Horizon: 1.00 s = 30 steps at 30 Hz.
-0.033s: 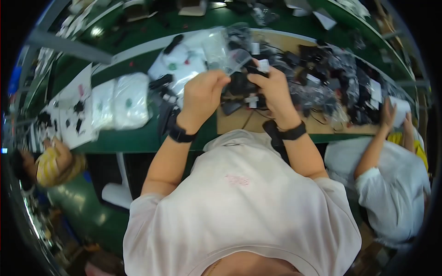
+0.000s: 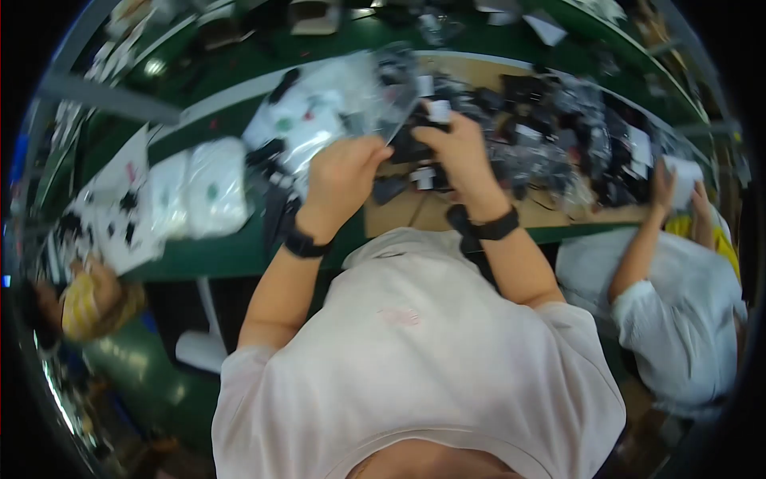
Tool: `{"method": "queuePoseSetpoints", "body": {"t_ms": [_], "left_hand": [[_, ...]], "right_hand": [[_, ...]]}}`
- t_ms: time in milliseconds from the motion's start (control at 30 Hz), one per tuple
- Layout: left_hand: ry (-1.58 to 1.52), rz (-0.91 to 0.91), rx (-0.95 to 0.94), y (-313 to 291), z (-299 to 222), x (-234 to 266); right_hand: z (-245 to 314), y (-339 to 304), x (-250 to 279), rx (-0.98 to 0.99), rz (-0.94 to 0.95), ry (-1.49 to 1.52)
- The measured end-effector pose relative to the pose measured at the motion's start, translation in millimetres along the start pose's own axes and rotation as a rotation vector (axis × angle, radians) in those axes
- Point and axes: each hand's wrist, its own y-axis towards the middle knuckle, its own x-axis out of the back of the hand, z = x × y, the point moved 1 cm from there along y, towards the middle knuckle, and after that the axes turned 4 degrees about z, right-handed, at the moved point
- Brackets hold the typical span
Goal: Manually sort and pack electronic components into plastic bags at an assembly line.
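My left hand (image 2: 341, 180) is closed, its thumb and fingers pinching the edge of a clear plastic bag (image 2: 389, 105). The bag is blurred and spreads up and away over the table. Close beside it, my right hand (image 2: 463, 156) is closed around a black item (image 2: 408, 145) with a white label (image 2: 439, 110) at its top. The item's exact kind is hard to make out, as fingers and bag partly cover it. Under both hands lie dark pieces with small white tags.
Bagged black electronic parts (image 2: 531, 164) cover the brown board at right. Plastic-wrapped white packs (image 2: 215, 185) lie left on the green table (image 2: 231, 254). A co-worker at right holds a white object (image 2: 685, 182); another person (image 2: 92, 307) works far left. A metal post (image 2: 108, 97) stands far left.
The clear bag spreads wider beyond my left hand than before. Both hands sit slightly further left in the picture, along with most of the scene. Each keeps its grip.
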Motion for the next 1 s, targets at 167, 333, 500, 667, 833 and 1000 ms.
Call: {"method": "queuePoseSetpoints", "body": {"t_ms": [167, 333, 500, 667, 833, 1000], "left_hand": [[0.088, 0.074, 0.032, -11, -2, -17], [-0.035, 0.152, 0.139, -1, 1, -26], [-0.240, 0.276, 0.180, -23, -4, -50], [-0.351, 0.106, 0.266, -11, -14, -53], [-0.724, 0.107, 0.387, -3, -16, -42], [-1.133, -0.216, 0.671, 29, -12, -18]], "right_hand": [[12, 2, 1, -0.273, 0.024, 0.369], [-13, -24, 19, 0.212, 0.157, 0.238], [-9, -30, 9, 0.402, 0.158, -0.350], [-28, 3, -12, 0.179, -0.131, 0.264], [11, 11, 2, 0.174, 0.370, -0.693], [62, 17, 23, -0.050, 0.514, -0.368]]}}
